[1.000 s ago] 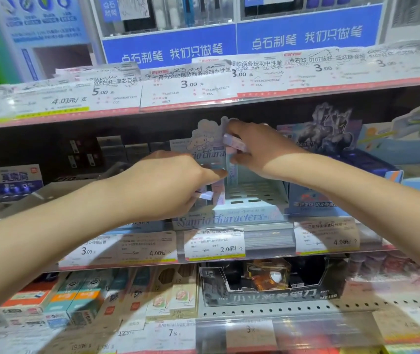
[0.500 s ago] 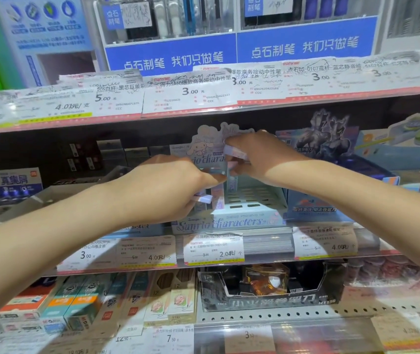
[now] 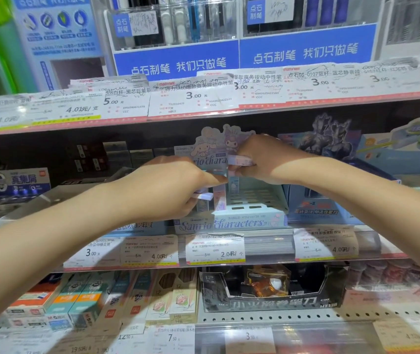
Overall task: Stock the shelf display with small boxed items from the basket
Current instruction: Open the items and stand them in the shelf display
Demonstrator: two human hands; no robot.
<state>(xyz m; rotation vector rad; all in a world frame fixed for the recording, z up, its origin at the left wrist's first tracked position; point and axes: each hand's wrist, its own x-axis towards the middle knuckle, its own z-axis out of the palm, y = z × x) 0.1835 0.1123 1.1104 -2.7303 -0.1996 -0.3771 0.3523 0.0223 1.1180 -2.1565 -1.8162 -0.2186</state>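
Your middle shelf [image 3: 267, 247] carries the Sanrio display tray [image 3: 231, 222] (mostly bare slots). Your left hand [image 3: 168, 192] grips a small box [image 3: 203, 195] at its left side; your right hand [image 3: 272, 159] pinches another pastel box [image 3: 239, 159] above it.

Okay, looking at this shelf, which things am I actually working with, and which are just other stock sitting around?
In the job:
left hand holding a small pale box
right hand holding a small pink box
pastel display tray
small boxes standing in the tray

Just there:
price tags
black sharpener box below
pencil packs
blue pen sign above
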